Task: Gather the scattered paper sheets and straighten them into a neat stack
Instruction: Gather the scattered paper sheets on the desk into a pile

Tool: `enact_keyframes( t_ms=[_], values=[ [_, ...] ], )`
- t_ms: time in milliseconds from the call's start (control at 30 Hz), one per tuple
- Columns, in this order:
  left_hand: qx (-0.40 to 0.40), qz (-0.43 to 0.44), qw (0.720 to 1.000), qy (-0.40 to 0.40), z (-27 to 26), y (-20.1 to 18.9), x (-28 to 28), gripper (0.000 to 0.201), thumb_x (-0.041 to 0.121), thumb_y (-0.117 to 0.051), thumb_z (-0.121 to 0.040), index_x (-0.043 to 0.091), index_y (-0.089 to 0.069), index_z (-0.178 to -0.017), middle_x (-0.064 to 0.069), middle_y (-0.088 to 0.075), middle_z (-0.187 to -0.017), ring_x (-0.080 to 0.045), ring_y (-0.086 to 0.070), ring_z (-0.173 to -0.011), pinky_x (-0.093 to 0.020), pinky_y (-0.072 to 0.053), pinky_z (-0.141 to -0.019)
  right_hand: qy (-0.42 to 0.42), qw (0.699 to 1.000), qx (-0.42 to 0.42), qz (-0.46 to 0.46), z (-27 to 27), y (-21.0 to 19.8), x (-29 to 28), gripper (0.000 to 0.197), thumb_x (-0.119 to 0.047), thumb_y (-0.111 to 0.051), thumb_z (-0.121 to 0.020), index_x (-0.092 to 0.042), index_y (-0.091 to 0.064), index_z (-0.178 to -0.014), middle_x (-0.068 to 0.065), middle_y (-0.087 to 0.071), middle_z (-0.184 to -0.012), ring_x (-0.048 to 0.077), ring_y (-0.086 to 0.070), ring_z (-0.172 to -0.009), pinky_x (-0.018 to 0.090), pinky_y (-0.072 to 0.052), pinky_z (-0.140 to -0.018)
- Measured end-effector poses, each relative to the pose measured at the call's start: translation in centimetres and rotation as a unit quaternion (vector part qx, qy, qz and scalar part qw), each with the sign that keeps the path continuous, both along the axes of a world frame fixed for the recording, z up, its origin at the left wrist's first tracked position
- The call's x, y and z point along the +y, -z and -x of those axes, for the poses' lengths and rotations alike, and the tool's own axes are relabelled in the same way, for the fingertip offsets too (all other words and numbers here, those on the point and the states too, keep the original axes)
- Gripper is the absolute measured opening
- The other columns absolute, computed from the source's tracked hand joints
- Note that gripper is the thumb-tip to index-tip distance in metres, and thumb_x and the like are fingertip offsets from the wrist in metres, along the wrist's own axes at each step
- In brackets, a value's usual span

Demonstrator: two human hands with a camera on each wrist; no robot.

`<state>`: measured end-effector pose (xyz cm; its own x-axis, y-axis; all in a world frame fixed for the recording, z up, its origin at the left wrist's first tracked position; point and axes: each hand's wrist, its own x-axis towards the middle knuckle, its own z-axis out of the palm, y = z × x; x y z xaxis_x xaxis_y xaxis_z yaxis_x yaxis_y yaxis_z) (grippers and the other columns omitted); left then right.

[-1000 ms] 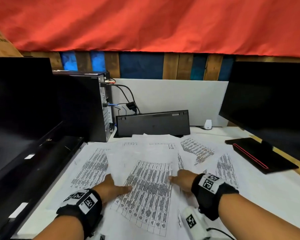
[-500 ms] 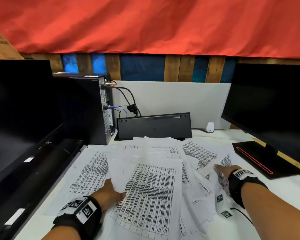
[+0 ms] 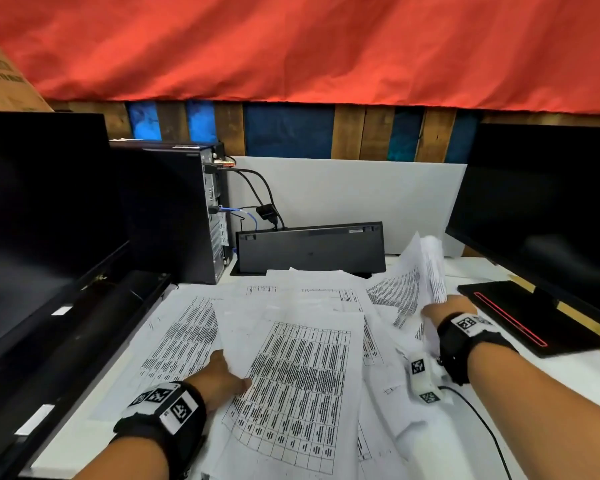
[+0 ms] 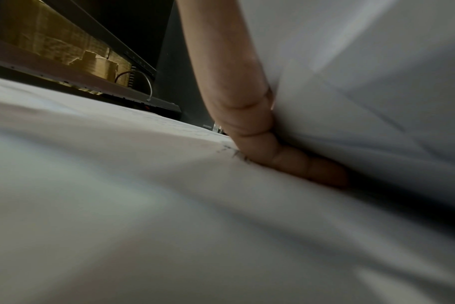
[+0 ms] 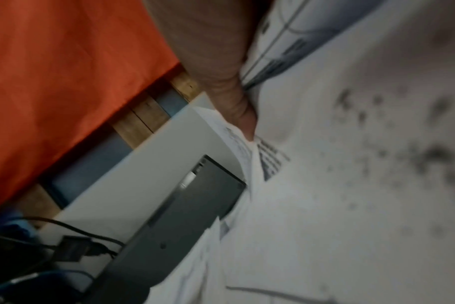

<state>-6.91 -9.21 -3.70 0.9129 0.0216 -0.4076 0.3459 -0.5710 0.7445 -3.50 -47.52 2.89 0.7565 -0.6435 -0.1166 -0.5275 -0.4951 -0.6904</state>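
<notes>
Fingers (image 4: 286, 164) of the left hand (image 3: 222, 379) lie tucked under a printed sheet (image 3: 298, 382) on the tabletop (image 3: 568, 382); the right hand (image 3: 444, 308) pinches lifted sheets (image 3: 426, 271) upright, beside the scattered papers (image 3: 184, 334) before a keyboard (image 3: 310, 249).

Left hand's fingers (image 4: 286, 158) slid beneath a lifted sheet (image 3: 291, 375), tips out of sight. Right hand (image 3: 444, 308) mostly masked by the raised sheets (image 3: 426, 268), grip unclear in the head view. Right wrist view badly blurred, print on the papers (image 5: 364, 164) unreadable.
</notes>
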Motion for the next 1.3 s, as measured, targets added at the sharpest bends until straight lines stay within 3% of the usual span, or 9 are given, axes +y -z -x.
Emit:
enact_keyframes(
  t_ms=[267, 467, 600, 667, 800, 900, 1000, 1133, 1300],
  values=[
    [0.01, -0.046, 0.999, 0.013, -0.6, 0.4, 0.4, 0.075, 0.025, -0.069, -0.087, 0.003, -0.023, -0.142, -0.009, -0.052, -0.136, -0.025, -0.049, -0.127, -0.032, -0.037, -0.109, -0.019, 0.939, -0.269, 0.214, 1.7, -10.7, 1.1, 0.019, -0.014, -0.058, -0.084, 0.003, -0.065, -0.088, 0.022, -0.067, -0.087, 0.035, -0.064, -0.081, 0.029, -0.046, -0.067],
    [0.03, -0.05, 0.998, 0.007, -0.5, 0.2, 0.3, 0.077, 0.023, -0.068, -0.087, 0.002, -0.02, -0.144, -0.01, -0.047, -0.14, -0.026, -0.044, -0.132, -0.034, -0.033, -0.113, -0.03, 0.871, -0.438, 0.22, 5.1, -17.6, 3.5, 0.021, -0.014, -0.055, -0.083, 0.0, -0.066, -0.093, 0.02, -0.07, -0.094, 0.033, -0.064, -0.088, 0.019, -0.035, -0.067],
    [0.038, -0.047, 0.998, 0.0, -0.2, -0.4, -0.1, 0.06, 0.027, -0.053, -0.096, 0.003, -0.023, -0.143, -0.01, -0.05, -0.133, -0.021, -0.05, -0.112, -0.026, -0.039, -0.098, -0.094, 0.929, -0.35, 0.078, 4.4, -15.7, 4.8, 0.024, -0.01, -0.064, -0.081, 0.001, -0.069, -0.102, 0.021, -0.07, -0.101, 0.028, -0.065, -0.085, 0.026, -0.044, -0.069],
    [0.021, -0.014, 0.999, -0.028, -0.1, -0.6, -0.2, 0.056, 0.037, -0.042, -0.098, 0.004, -0.031, -0.143, -0.011, -0.052, -0.132, -0.024, -0.053, -0.115, -0.031, -0.04, -0.103, -0.126, 0.959, -0.255, -0.002, 4.2, -12.0, 5.8, 0.026, -0.007, -0.065, -0.081, 0.002, -0.068, -0.105, 0.017, -0.069, -0.089, 0.025, -0.062, -0.071, 0.026, -0.047, -0.063],
    [0.015, 0.064, 0.997, -0.047, -0.5, 0.4, 0.4, 0.1, 0.082, -0.017, -0.078, 0.014, -0.035, -0.148, -0.008, -0.039, -0.152, -0.025, -0.037, -0.141, -0.042, -0.021, -0.119, -0.175, 0.981, -0.049, -0.073, 4.3, -3.7, 7.8, 0.03, -0.013, -0.067, -0.082, 0.001, -0.062, -0.107, 0.006, -0.062, -0.077, 0.018, -0.058, -0.064, 0.021, -0.041, -0.052],
    [-0.001, 0.039, 0.997, -0.063, -0.5, 0.0, 0.1, 0.078, 0.066, -0.028, -0.091, 0.012, -0.036, -0.147, -0.012, -0.042, -0.149, -0.031, -0.041, -0.137, -0.045, -0.029, -0.117, -0.169, 0.981, 0.043, -0.085, 4.0, 0.9, 8.8, 0.073, -0.03, -0.07, -0.082, -0.002, -0.033, -0.139, 0.015, -0.052, -0.13, 0.031, -0.055, -0.115, 0.027, -0.044, -0.086],
    [0.013, 0.012, 0.997, -0.071, -0.1, 0.1, -0.1, 0.084, 0.063, -0.037, -0.09, 0.008, -0.021, -0.151, -0.014, -0.035, -0.153, -0.032, -0.037, -0.139, -0.042, -0.031, -0.116, -0.139, 0.985, 0.081, -0.057, 3.0, 3.1, 9.1, 0.082, -0.034, -0.058, -0.09, 0.001, -0.009, -0.147, 0.018, -0.036, -0.147, 0.032, -0.043, -0.131, 0.033, -0.038, -0.106],
    [-0.005, 0.043, 0.996, -0.084, 0.5, 0.5, -0.6, 0.085, 0.048, -0.053, -0.092, 0.006, -0.012, -0.152, -0.011, -0.028, -0.157, -0.028, -0.032, -0.142, -0.034, -0.03, -0.114, -0.186, 0.972, 0.143, 0.008, 2.6, 4.0, 10.6, 0.049, -0.017, -0.04, -0.099, 0.006, -0.027, -0.14, 0.02, -0.042, -0.142, 0.031, -0.044, -0.131, 0.029, -0.037, -0.104],
    [-0.011, 0.011, 0.996, -0.085, 0.3, 0.8, -0.6, 0.079, 0.035, -0.06, -0.091, 0.005, -0.016, -0.149, -0.016, -0.035, -0.151, -0.031, -0.04, -0.135, -0.032, -0.041, -0.099, -0.187, 0.97, 0.15, 0.032, 2.5, 4.0, 10.0, 0.046, -0.015, -0.049, -0.094, 0.004, -0.038, -0.135, 0.021, -0.049, -0.136, 0.033, -0.049, -0.125, 0.031, -0.041, -0.092]
  ],
)
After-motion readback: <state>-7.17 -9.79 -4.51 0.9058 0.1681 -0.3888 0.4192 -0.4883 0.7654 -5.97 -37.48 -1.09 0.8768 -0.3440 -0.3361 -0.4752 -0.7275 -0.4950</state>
